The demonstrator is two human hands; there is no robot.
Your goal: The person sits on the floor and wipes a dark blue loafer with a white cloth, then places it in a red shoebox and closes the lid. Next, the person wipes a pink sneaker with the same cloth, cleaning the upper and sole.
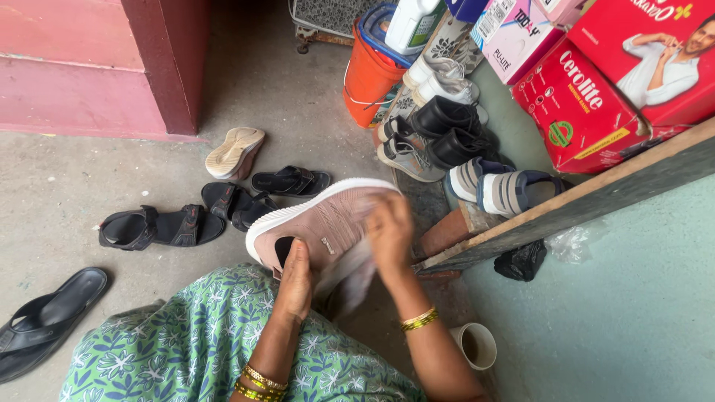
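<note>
Head view, looking down at my lap and the floor.

I hold a pink shoe (320,223) with a white sole at frame centre, toe toward 2 o'clock, heel toward me.

Left hand (296,283): at 6 o'clock of the shoe, fingers tucked into the heel opening, grasping the shoe and propping it up.

Right hand (389,234): at 3 o'clock of the shoe, pressed on the upper with a pale cloth (356,272) bunched under it. The hand is motion-blurred; it seems to clutch the cloth, but I cannot tell the exact finger curl.

Both wrists carry gold bangles (418,320). My green floral dress (186,342) fills the lower frame.

Around the shoe:
- 9 to 10 o'clock: black sandals (160,227) lying flat on the concrete floor (67,186); more black sandals (290,181) at 11 o'clock.
- 11 o'clock, farther: a tan shoe (233,152) tipped up, sole showing.
- 8 o'clock, at frame edge: a black slipper (48,316).
- 1 to 2 o'clock: a row of shoes (439,130), white, black, grey and striped, along the wall.
- 12 to 1 o'clock: an orange bucket (369,82).
- 2 o'clock, upper right: red boxes (581,112) on a wooden ledge (596,197).
- 5 o'clock: a white cup (477,346) on the floor, near my right forearm.
</note>
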